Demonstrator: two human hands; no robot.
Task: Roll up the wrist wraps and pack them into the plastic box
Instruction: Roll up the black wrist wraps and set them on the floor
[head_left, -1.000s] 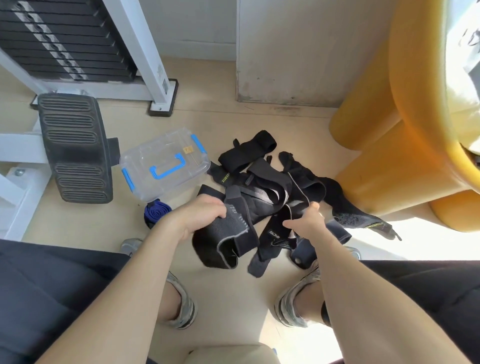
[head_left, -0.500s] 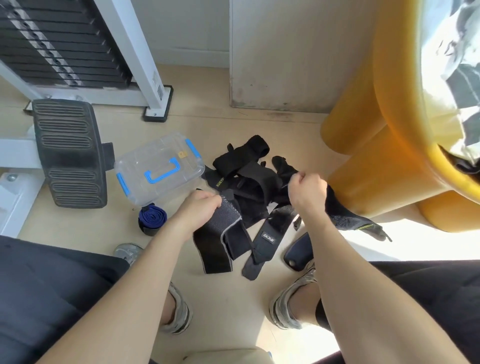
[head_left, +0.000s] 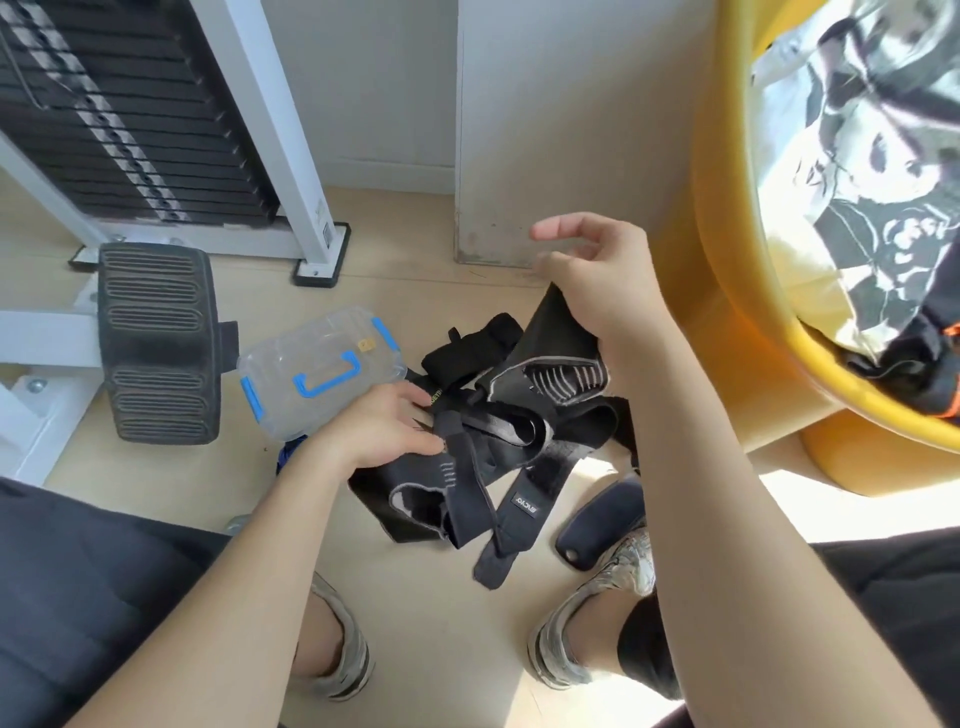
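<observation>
A tangle of black wrist wraps (head_left: 498, 447) lies on the floor between my feet. My right hand (head_left: 597, 280) is raised above the pile and pinches the top of one black wrap (head_left: 550, 343), which hangs from it with its grey-striped end lower down. My left hand (head_left: 384, 431) rests on the pile's left side, fingers on a strap with yellow lettering. The clear plastic box (head_left: 317, 379) with blue latches and handle sits closed on the floor just left of the pile. A rolled blue wrap (head_left: 285, 457) peeks out below the box, mostly hidden by my left wrist.
A weight-stack machine (head_left: 135, 119) with a ribbed black footplate (head_left: 156, 343) stands at the left. A yellow chair (head_left: 769, 249) holding printed clothing fills the right. A dark flat case (head_left: 602, 519) lies by my right shoe (head_left: 587, 613). A wall corner (head_left: 467, 156) stands behind.
My right hand has risen and lifted one black wrap out of the pile. My left hand let go of the grey-edged wrap and moved onto the straps beside the box.
</observation>
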